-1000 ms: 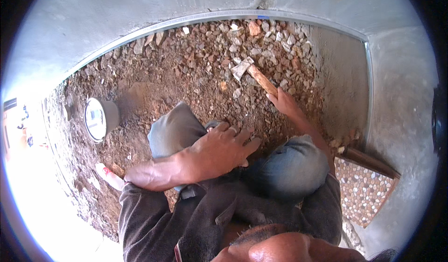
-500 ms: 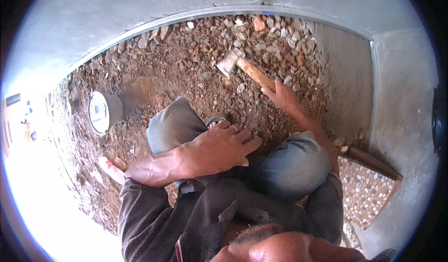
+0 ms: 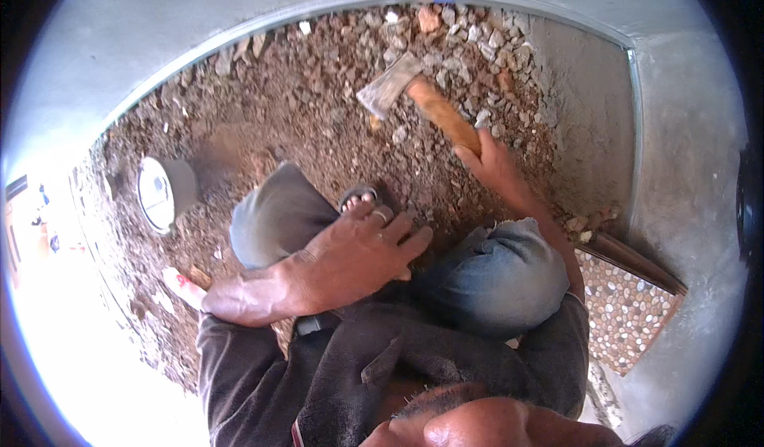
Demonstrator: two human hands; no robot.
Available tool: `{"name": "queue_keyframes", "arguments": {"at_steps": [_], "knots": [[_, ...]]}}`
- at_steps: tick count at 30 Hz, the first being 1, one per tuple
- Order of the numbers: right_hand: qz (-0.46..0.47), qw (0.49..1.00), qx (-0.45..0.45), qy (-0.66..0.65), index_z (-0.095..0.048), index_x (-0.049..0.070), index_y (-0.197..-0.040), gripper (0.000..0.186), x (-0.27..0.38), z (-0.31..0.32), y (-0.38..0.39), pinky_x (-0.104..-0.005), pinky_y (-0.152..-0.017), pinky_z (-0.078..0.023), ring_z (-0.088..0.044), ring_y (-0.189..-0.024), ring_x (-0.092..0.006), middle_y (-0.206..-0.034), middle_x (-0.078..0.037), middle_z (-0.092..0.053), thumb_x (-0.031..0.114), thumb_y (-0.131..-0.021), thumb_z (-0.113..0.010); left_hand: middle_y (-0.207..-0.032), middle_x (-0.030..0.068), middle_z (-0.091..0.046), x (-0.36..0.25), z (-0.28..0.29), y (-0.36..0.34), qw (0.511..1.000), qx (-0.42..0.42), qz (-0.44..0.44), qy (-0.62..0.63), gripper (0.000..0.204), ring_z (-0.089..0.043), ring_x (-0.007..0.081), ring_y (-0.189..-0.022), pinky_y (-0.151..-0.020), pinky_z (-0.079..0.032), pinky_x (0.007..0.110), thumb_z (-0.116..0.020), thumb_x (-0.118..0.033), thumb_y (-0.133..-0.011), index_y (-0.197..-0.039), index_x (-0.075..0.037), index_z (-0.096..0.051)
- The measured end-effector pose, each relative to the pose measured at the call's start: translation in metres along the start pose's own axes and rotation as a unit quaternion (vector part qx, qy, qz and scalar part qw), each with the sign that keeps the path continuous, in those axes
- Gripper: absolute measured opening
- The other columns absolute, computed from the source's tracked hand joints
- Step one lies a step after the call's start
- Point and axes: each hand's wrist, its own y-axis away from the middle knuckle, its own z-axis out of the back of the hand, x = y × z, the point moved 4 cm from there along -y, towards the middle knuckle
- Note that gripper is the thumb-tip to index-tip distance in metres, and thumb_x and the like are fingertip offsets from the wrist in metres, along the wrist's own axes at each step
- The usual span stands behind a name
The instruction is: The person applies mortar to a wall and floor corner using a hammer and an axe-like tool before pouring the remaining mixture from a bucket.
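Note:
My right hand (image 3: 495,170) is closed round the wooden handle of a hatchet (image 3: 446,114). The hatchet's grey metal head points up and to the left, over gravelly ground (image 3: 306,109); it looks raised off the stones. Across my lap lies my left hand (image 3: 358,248), palm down, with fingers stretched out and a ring on one of them. It holds nothing and is near my left knee (image 3: 278,212). A sandalled foot shows just beyond its fingers.
A whitish bucket (image 3: 177,192) lies tipped on its side at the left. Metal edging (image 3: 263,27) borders the rubble along the far side. A pebble-patterned tile (image 3: 625,308) and a dark brown strip (image 3: 633,260) lie on the right, beside a grey floor (image 3: 684,153).
The hatchet looks larger now, lifted nearer to me by my right hand. My left hand has shifted slightly left, still stretched out. The whole view has shifted a little.

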Motion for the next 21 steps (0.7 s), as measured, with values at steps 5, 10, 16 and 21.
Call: {"name": "queue_keyframes", "arguments": {"at_steps": [5, 10, 16, 21], "knots": [[-0.103, 0.989, 0.074, 0.079, -0.045, -0.001, -0.095, 0.053, -0.09, -0.03, 0.029, -0.0505, -0.061, -0.046, -0.057, -0.074, -0.0486, -0.077, -0.027, -0.059, 0.048, -0.081, -0.057, -0.101, 0.0087, -0.055, 0.0, 0.006, -0.014, 0.999, -0.011, -0.02, 0.032, 0.052, -0.058, 0.0223, -0.09, -0.081, -0.043, 0.034, -0.062, -0.036, -0.075, -0.116, -0.007, -0.049], [-0.091, 0.986, 0.108, 0.086, -0.046, 0.0, -0.096, 0.052, -0.041, -0.002, 0.026, -0.0486, -0.063, -0.046, -0.058, -0.077, -0.0465, -0.079, -0.027, -0.059, 0.049, -0.08, -0.057, -0.098, 0.0083, -0.056, -0.006, 0.001, -0.004, 1.0, -0.007, -0.018, 0.016, 0.05, -0.058, 0.0219, -0.09, -0.08, -0.042, 0.033, -0.062, -0.036, -0.076, -0.115, -0.007, -0.05], [0.12, 0.989, 0.038, -0.073, -0.047, -0.001, -0.099, 0.056, 0.075, -0.007, -0.023, -0.047, -0.062, -0.047, -0.059, -0.072, -0.0433, -0.075, -0.025, -0.059, 0.052, -0.082, -0.053, -0.095, 0.0073, -0.057, -0.009, 0.0, -0.01, 1.0, 0.019, -0.002, 0.013, 0.051, -0.057, 0.0226, -0.092, -0.08, -0.042, 0.034, -0.062, -0.037, -0.075, -0.116, -0.008, -0.05], [0.042, 0.984, 0.155, 0.076, -0.048, -0.004, -0.098, 0.057, 0.014, -0.105, -0.076, -0.0482, -0.066, -0.049, -0.061, -0.074, -0.0417, -0.078, -0.025, -0.061, 0.05, -0.084, -0.05, -0.097, 0.0077, -0.057, -0.001, 0.0, -0.009, 1.0, 0.006, 0.017, -0.008, 0.052, -0.057, 0.0235, -0.092, -0.082, -0.042, 0.035, -0.062, -0.038, -0.076, -0.117, -0.008, -0.049]]}}
